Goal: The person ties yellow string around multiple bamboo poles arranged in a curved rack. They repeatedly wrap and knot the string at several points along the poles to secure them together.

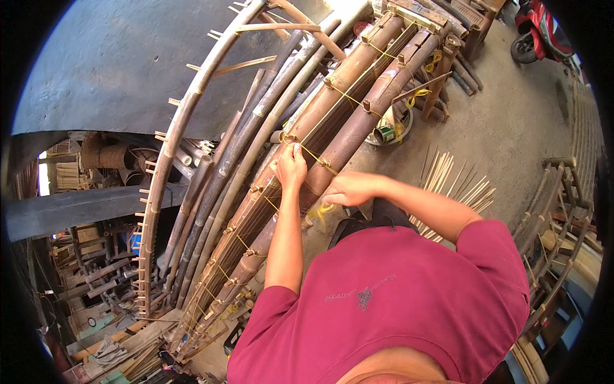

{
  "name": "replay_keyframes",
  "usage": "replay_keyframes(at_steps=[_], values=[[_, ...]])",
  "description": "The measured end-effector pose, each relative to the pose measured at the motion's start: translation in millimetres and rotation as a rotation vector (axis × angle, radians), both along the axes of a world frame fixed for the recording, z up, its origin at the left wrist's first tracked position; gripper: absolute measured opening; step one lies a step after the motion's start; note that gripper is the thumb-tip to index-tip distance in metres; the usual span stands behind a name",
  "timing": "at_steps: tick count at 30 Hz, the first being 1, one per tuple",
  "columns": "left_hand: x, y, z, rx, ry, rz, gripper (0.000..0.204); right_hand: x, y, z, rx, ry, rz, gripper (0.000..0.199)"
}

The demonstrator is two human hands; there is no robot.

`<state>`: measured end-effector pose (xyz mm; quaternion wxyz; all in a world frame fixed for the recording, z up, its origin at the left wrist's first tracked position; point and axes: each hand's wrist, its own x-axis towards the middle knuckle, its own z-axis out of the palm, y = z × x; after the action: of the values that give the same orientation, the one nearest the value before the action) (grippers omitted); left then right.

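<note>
Left hand (pixel 291 168) reaching forward, forearm nearly straight, fingertips closed together at yellow cord (pixel 313 155). Right hand (pixel 355 189) just beside, elbow out, fingers curled; cannot tell whether gripping. Cord stretched across dark strips (pixel 368 80), between brown poles (pixel 358 131). Pale sticks (pixel 441 171) fanned over grey floor (pixel 499 121). Dark bluish wall (pixel 128 70) at left; red motorbike (pixel 540 29) upper right.

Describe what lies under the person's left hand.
A brown pole passes beneath the left hand; yellow string shows beside it. Whatever the hand encloses, and the surface directly below, is covered.
</note>
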<state>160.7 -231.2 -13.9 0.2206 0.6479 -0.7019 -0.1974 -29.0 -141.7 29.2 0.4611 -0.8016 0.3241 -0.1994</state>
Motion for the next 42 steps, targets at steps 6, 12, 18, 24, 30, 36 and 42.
replay_keyframes(at_steps=[6,12,18,24,30,36,42], values=[[-24.2,-46.8,70.7,-0.037,0.637,-0.076,0.024,15.7,20.6,-23.1,0.077,0.007,-0.237,0.040],[13.1,-117.1,-22.8,-0.007,-0.066,0.142,0.027,31.1,30.9,-35.3,-0.397,0.271,-0.280,0.016],[84.6,-64.7,36.3,-0.189,-0.101,-0.145,0.038,120.2,95.1,-64.0,0.289,-0.306,-0.163,0.032],[189.6,53.9,6.4,0.124,0.071,-0.280,0.026,202.2,72.2,-49.9,0.978,-1.605,-1.169,0.018],[182.8,58.5,-42.7,-0.393,-0.159,-0.122,0.027,284.5,-19.1,46.8,0.127,-0.428,-0.217,0.051],[163.9,61.9,4.4,-0.138,0.054,-0.091,0.030,223.2,-104.5,19.0,0.032,0.215,-0.168,0.058],[174.3,65.5,-3.2,-0.002,0.024,0.027,0.033,168.0,54.5,34.2,0.044,0.007,0.109,0.035]])
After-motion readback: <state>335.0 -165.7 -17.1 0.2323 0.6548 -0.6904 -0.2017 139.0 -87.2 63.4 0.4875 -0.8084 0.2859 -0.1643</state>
